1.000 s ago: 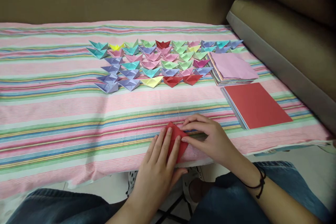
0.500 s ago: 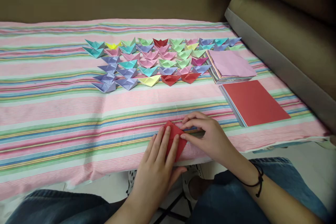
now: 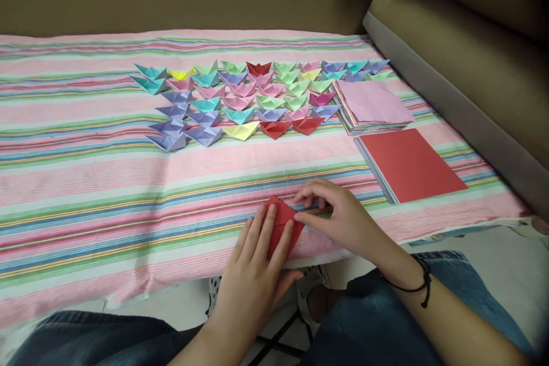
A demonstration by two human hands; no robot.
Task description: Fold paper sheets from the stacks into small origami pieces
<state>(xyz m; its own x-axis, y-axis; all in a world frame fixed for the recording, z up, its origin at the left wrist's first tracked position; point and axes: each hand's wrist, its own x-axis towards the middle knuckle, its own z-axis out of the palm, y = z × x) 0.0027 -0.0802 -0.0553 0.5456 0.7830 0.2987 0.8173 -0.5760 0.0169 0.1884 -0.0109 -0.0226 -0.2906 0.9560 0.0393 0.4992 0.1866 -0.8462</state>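
Note:
A small square of folded red paper (image 3: 281,214) lies near the front edge of the striped cloth, one corner pointing away from me. My left hand (image 3: 255,263) rests flat across its left side, fingers stretched out and pressing it down, thumb out to the side. At the paper's right corner, the thumb tip of my right hand (image 3: 332,209) touches the edge. The right index and other fingers curl above, apart from the thumb. Part of the paper is hidden under the left fingers.
Rows of folded paper boats (image 3: 238,103) in several colours stand beyond my hands. To the right lie a stack of pink-topped paper (image 3: 377,103) and a red-topped stack (image 3: 414,166). The striped cloth (image 3: 86,183) covers the surface; a brown cushion (image 3: 463,63) borders its right side.
My right fingers have curled in slightly while the thumb stays at the paper's corner. The left hand keeps its place on the paper. The whole view has shifted slightly.

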